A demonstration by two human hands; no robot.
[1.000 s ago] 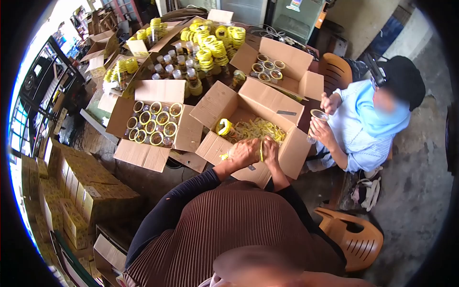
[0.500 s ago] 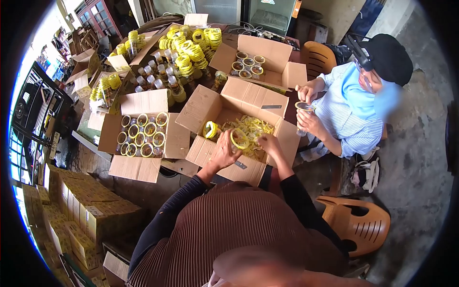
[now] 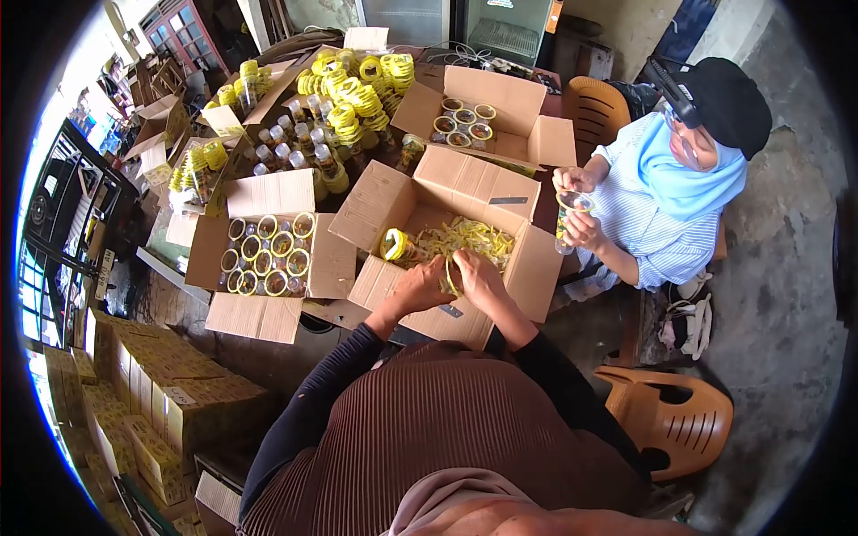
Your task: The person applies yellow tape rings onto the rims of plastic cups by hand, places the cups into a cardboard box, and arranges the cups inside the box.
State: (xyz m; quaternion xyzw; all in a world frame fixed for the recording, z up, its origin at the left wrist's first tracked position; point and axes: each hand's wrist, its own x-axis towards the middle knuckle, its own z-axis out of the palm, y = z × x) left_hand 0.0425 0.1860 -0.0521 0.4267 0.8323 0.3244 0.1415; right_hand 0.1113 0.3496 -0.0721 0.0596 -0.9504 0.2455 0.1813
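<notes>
Both my hands meet over the near part of an open cardboard box [image 3: 380, 286]. My left hand [image 3: 424, 288] and my right hand [image 3: 480, 284] are closed around a yellow ring-shaped lid [image 3: 453, 279], turned nearly edge-on. Whether a jar is attached below it is hidden by my fingers. Beyond my hands, a heap of yellow strips [image 3: 474, 237] lies in the box. A clear jar with a yellow rim [image 3: 393, 244] lies tilted at its left side.
To the left stands a box [image 3: 206, 259] packed with yellow-rimmed jars; a similar box [image 3: 505, 94] is farther back. Stacked yellow rings [image 3: 357, 94] and clear jars [image 3: 290, 134] crowd the table. At right, a co-worker [image 3: 675, 179] holds a yellow-rimmed clear jar [image 3: 572, 210].
My right hand has moved left from the strips to the lid. The lid has turned from facing up to nearly edge-on and is a little lower. The co-worker's head has shifted slightly.
</notes>
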